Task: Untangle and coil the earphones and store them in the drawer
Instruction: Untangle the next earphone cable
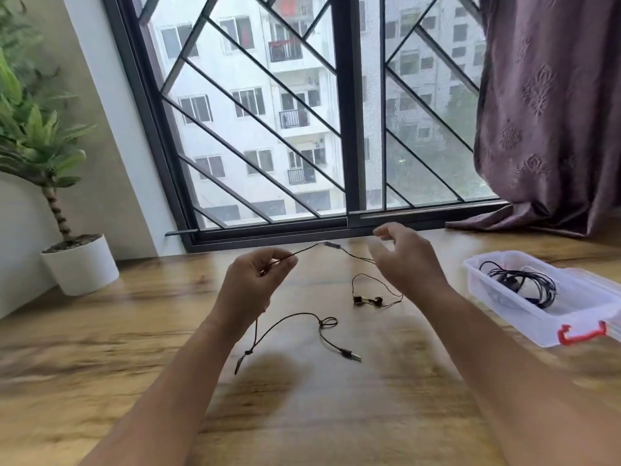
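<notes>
Here, the left hand [255, 280] is pinching the cord [304, 249] up, likely to expose knots [327, 321]; the right hand [406, 264] is hovering open.

Right hand [408, 264] blurred; box [524, 307] cropped at right

home, an upper-floor room in a flat, wooden table [117, 348] against a barred window [356, 129], mauve patterned curtain [544, 112] bunched at one side, leafy plant [37, 136] in a white pot [80, 267], balconied apartment blocks [255, 95] outside
</notes>
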Motion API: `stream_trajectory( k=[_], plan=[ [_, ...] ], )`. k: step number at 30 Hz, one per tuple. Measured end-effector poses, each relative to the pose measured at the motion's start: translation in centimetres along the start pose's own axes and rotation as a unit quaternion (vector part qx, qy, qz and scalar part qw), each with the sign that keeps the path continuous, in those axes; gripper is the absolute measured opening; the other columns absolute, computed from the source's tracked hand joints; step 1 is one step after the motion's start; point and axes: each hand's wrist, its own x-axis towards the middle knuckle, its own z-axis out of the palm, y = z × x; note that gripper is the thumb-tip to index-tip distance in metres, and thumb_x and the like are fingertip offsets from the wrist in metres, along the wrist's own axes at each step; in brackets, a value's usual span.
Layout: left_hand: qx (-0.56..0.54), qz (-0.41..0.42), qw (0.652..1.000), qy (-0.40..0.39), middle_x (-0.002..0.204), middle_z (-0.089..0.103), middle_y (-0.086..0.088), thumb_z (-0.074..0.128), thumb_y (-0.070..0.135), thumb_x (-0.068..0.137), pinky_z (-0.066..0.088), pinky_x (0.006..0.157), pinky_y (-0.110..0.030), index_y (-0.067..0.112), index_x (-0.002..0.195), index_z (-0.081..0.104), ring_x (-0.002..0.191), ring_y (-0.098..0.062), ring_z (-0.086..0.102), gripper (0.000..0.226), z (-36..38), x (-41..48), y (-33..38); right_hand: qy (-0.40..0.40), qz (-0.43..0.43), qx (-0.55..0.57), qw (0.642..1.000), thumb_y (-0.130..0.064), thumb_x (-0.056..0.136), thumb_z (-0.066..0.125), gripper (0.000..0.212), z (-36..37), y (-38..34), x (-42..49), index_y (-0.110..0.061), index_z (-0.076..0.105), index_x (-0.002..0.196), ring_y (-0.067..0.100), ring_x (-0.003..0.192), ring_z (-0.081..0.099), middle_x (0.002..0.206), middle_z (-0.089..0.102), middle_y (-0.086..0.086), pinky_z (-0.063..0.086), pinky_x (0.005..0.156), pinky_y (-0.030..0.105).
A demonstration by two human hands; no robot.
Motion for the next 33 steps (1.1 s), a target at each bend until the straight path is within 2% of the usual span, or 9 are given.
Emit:
stream_trajectory(
  k=[3,6,11,15,17,25,29,31,33],
  plan=[
    [0.031,0.039,0.998,-0.042,0.049,0.042,0.012,0.075,0.026,0.089,0.029,0.043,-0.013,0.019,0.083,0.075,0.042,-0.005,0.030,0.009,0.9,-0.6,0.6,-0.067,-0.196,0.056,0.977,-0.041,0.092,0.071,0.034,0.5,-1.9,-1.5,-0.027,0.071,0.123,0.005,0.114,0.062,0.120,0.072,-0.010,0.044,0.100,0.025],
    [0.025,0.042,0.996,-0.071,0.049,0.043,0.012,0.076,0.026,0.088,0.030,0.044,-0.013,0.017,0.083,0.075,0.043,-0.004,0.032,0.010,1.6,-1.0,0.9,-0.139,-0.263,0.040,0.954,-0.032,0.091,0.075,0.022,1.5,-2.8,-2.4,-0.024,0.077,0.112,0.001,0.101,0.068,0.105,0.078,-0.009,0.051,0.095,0.025],
    [0.014,-0.021,0.994,-0.104,0.063,0.052,-0.007,0.074,0.020,0.089,0.044,0.053,-0.029,0.015,0.087,0.073,0.058,-0.015,0.047,0.005,1.6,-1.0,0.8,-0.104,-0.234,0.065,0.964,-0.020,0.093,0.071,0.008,1.2,-2.2,-1.6,-0.022,0.078,0.090,0.005,0.078,0.071,0.076,0.076,-0.009,0.057,0.083,0.038],
    [-0.016,-0.107,0.976,-0.189,0.073,0.068,0.005,0.073,0.017,0.090,0.049,0.063,-0.019,0.008,0.091,0.072,0.067,-0.005,0.059,0.009,1.3,-1.1,0.5,0.016,-0.070,0.158,0.985,-0.030,0.098,0.061,0.015,0.7,-0.9,-0.5,-0.024,0.067,0.085,0.007,0.075,0.071,0.071,0.073,-0.010,0.059,0.081,0.038],
    [-0.049,-0.145,0.965,-0.211,0.082,0.069,0.003,0.072,0.014,0.091,0.054,0.072,-0.023,0.008,0.096,0.073,0.076,-0.008,0.063,0.009,1.1,-1.1,0.3,0.026,-0.007,0.151,0.988,-0.032,0.098,0.058,0.016,0.9,-0.3,-0.2,-0.025,0.065,0.085,0.011,0.077,0.071,0.073,0.073,-0.009,0.059,0.081,0.041],
    [-0.247,-0.147,0.952,-0.109,0.105,0.071,-0.020,0.072,0.000,0.086,0.058,0.085,-0.028,0.000,0.116,0.066,0.097,-0.028,0.073,0.031,0.8,-0.7,0.8,-0.038,0.102,0.056,0.992,-0.026,0.090,0.051,0.021,0.4,0.5,-0.3,-0.022,0.066,0.077,0.021,0.083,0.069,0.084,0.076,-0.004,0.058,0.085,0.044],
    [-0.323,-0.155,0.930,-0.080,0.102,0.073,-0.025,0.063,-0.004,0.091,0.058,0.083,-0.025,-0.010,0.107,0.069,0.098,-0.027,0.073,0.018,0.6,-0.5,1.0,-0.063,0.085,-0.056,0.993,-0.027,0.091,0.054,0.021,0.7,0.0,-0.5,-0.025,0.070,0.106,0.029,0.111,0.061,0.114,0.071,0.001,0.050,0.097,0.044],
    [-0.332,-0.156,0.927,-0.075,0.106,0.073,-0.026,0.061,-0.007,0.091,0.059,0.085,-0.026,-0.011,0.110,0.068,0.102,-0.029,0.072,0.020,0.6,-0.5,1.0,0.001,-0.011,-0.073,0.997,-0.027,0.093,0.059,0.024,0.8,-0.6,-0.8,-0.026,0.069,0.114,0.028,0.120,0.054,0.120,0.066,-0.001,0.043,0.100,0.044],
    [-0.331,-0.149,0.928,-0.081,0.110,0.073,-0.025,0.062,-0.007,0.090,0.059,0.089,-0.030,-0.010,0.113,0.066,0.108,-0.029,0.070,0.023,0.6,-0.5,1.1,0.045,-0.154,0.017,0.987,-0.024,0.093,0.066,0.014,0.7,-1.4,-1.3,-0.024,0.074,0.105,0.018,0.111,0.060,0.110,0.071,-0.005,0.047,0.095,0.038]
  ],
)
